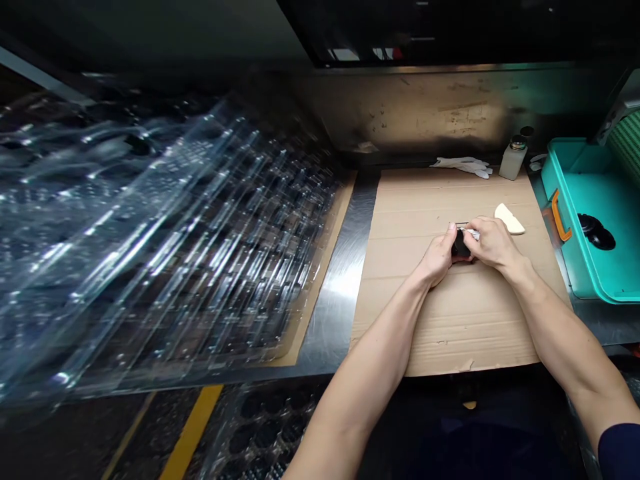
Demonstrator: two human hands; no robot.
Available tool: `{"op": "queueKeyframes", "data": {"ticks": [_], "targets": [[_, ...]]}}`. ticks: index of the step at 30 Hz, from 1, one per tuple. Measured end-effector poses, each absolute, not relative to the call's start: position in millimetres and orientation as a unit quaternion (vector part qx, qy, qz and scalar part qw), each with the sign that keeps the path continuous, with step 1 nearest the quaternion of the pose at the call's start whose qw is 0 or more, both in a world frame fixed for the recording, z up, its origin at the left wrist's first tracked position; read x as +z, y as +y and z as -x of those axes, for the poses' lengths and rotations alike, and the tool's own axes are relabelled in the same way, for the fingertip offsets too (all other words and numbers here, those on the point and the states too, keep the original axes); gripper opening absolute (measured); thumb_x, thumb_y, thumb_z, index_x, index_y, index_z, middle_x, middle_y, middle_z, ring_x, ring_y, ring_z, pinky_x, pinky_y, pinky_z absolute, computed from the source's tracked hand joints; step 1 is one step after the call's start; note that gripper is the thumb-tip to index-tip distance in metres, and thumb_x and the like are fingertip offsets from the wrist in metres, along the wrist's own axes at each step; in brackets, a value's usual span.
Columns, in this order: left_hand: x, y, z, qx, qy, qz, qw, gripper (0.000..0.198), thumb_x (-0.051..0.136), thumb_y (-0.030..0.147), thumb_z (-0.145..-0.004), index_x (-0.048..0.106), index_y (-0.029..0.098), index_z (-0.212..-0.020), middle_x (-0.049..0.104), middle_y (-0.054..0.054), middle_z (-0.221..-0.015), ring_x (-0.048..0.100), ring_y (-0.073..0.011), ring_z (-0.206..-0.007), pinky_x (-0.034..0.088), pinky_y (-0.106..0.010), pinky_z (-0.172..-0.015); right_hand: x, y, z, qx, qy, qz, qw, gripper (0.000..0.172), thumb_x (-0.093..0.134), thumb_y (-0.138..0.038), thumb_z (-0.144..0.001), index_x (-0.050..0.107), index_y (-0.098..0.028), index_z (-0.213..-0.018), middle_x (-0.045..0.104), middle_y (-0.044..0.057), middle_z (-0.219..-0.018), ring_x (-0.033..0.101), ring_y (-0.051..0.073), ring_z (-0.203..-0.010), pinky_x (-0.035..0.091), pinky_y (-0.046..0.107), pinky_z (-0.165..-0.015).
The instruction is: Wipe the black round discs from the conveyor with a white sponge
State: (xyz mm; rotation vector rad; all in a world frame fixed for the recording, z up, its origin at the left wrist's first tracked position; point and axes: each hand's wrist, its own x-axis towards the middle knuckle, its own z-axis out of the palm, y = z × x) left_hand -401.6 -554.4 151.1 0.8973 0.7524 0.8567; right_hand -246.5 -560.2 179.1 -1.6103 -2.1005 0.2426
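Over a sheet of cardboard (395, 267), both hands meet around a small dark part (460, 248). My left hand (439, 259) grips the part from the left side, thumb on top. My right hand (493, 241) is closed at the part's right edge, fingers pinched around a small white piece (471, 234), perhaps cloth or a tool; its kind is too small to make out. Fingers hide much of the dark part. Just beyond my right hand lies a cream half-round pad (509, 219), flat on the cardboard.
Clear plastic trays (200, 247) with dark parts are stacked at left, blurred. A teal bin (575, 267) with an orange handle holds black round parts (597, 232) at right. White gloves (463, 165) and a bottle (513, 160) are at the back. A dark screen (470, 33) hangs above.
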Motion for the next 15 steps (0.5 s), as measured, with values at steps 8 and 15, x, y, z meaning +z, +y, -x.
{"op": "queueKeyframes", "data": {"ticks": [8, 15], "targets": [[150.0, -555.4, 400.9, 0.391, 0.347, -0.429, 0.737, 0.064, 0.059, 0.074, -0.090, 0.070, 0.012, -0.080, 0.071, -0.007, -0.071, 0.069, -0.0166, -0.070, 0.057, -0.027, -0.066, 182.6, -563.1, 249.7, 0.082, -0.766, 0.598, 0.223, 0.020, 0.056, -0.021, -0.093, 0.076, -0.016, -0.093, 0.076, 0.010, -0.094, 0.067, 0.023, -0.085, 0.044, 0.030, -0.077], [150.8, -551.6, 405.6, 0.384, 0.327, -0.379, 0.776, 0.057, 0.056, 0.064, -0.098, 0.072, 0.010, -0.093, 0.073, -0.010, -0.078, 0.069, -0.0158, -0.069, 0.059, -0.025, -0.064, 180.6, -562.1, 249.1, 0.101, -0.754, 0.597, 0.254, 0.020, 0.058, -0.022, -0.091, 0.077, -0.018, -0.092, 0.077, 0.008, -0.093, 0.068, 0.021, -0.084, 0.046, 0.029, -0.077]]}}
